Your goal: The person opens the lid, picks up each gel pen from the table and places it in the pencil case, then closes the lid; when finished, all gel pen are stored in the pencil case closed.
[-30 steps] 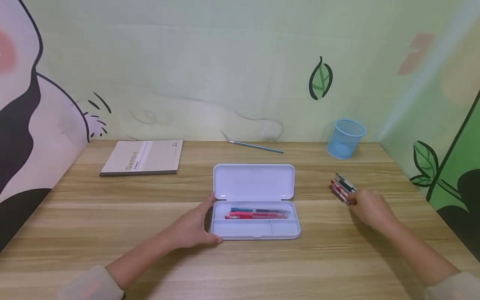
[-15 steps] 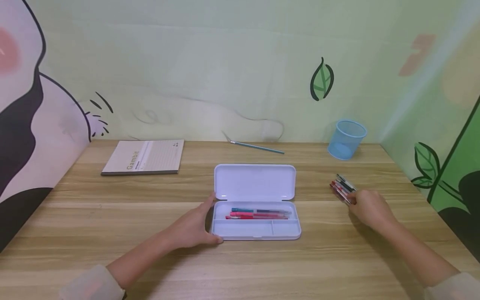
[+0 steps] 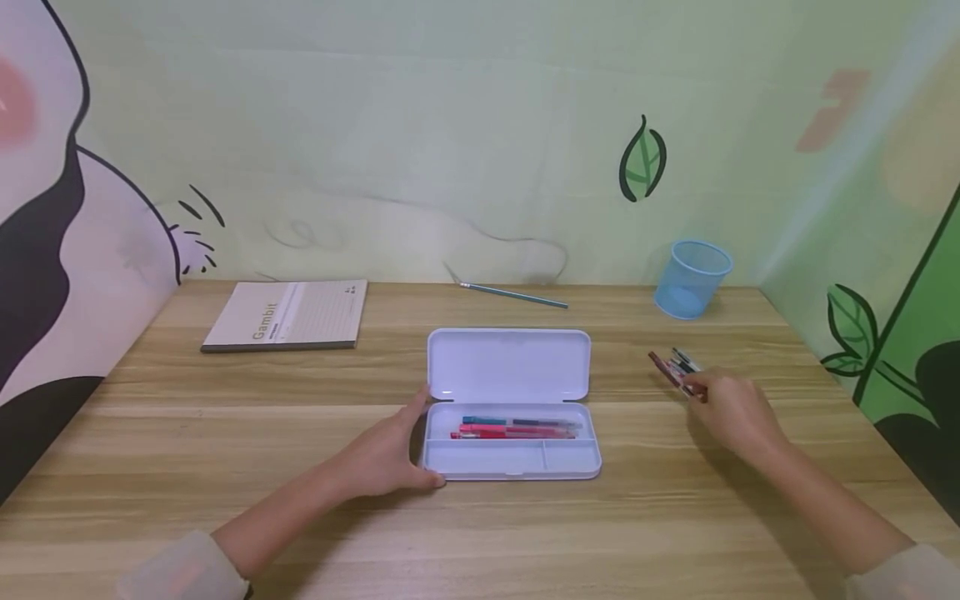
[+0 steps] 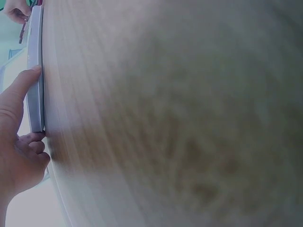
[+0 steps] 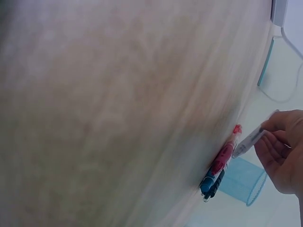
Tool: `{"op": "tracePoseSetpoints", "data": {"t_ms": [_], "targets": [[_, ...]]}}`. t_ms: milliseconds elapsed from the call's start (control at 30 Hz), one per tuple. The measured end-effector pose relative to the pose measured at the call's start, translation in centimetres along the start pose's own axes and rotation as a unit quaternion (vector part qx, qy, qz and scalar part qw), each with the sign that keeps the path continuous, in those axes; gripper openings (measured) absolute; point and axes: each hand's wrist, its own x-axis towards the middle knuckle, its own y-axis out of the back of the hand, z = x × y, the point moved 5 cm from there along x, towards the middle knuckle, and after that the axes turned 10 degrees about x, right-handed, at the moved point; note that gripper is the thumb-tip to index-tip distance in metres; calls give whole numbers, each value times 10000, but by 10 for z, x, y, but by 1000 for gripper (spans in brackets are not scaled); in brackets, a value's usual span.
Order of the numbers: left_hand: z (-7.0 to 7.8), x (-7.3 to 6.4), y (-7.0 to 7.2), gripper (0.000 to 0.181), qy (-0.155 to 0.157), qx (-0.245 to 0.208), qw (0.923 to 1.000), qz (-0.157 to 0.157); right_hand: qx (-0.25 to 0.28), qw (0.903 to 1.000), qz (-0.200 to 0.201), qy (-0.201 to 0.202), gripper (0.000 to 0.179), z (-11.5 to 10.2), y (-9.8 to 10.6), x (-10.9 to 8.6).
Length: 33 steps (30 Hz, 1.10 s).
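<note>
A white pencil case [image 3: 483, 457] lies with its lid raised at the middle of the table. Several teal, pink and red pens [image 3: 517, 429] rest in its long rear compartment. My left hand [image 3: 378, 457] grips the case's left end, thumb at the front corner; in the left wrist view the thumb [image 4: 23, 82] lies along the side wall. Over on the right, my right hand [image 3: 738, 417] pinches a dark red pen [image 3: 663, 365] between thumb and fingers. Just under it is a small pile of pens [image 5: 222, 158], partly hidden by the hand in the head view.
A blue mesh pen cup [image 3: 692, 279] stands at the back right. Near the wall lies a thin blue paintbrush-like stick [image 3: 517, 295]. At the back left is a notebook [image 3: 288, 317]. The wooden table [image 3: 525, 542] meets a printed wall behind.
My right hand has taken hold of the dark red pen and raised it off the pile, its far end shifting left and up. My left hand stays on the pencil case.
</note>
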Motion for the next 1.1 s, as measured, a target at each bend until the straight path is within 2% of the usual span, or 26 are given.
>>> {"op": "tracePoseSetpoints", "data": {"t_ms": [200,367,500,667,833,1100], "targets": [[0,0,0,119,0,10,10000,-8,26,9976,519,462,22,-5,2,0],[1,0,0,119,33,-27,10000,-36,181,9906,969,944,22,-15,4,0],[0,0,0,120,49,-114,9999,-72,330,9834,1219,1304,27,-24,6,0],[-1,0,-1,120,30,-199,9998,-87,382,9683,1532,1937,31,-36,5,-1],[-1,0,-1,120,24,-194,9998,-78,355,9582,1638,2318,32,-50,4,-1],[1,0,0,119,-30,-171,9998,-38,488,9538,1517,2547,31,-71,-2,1]]}}
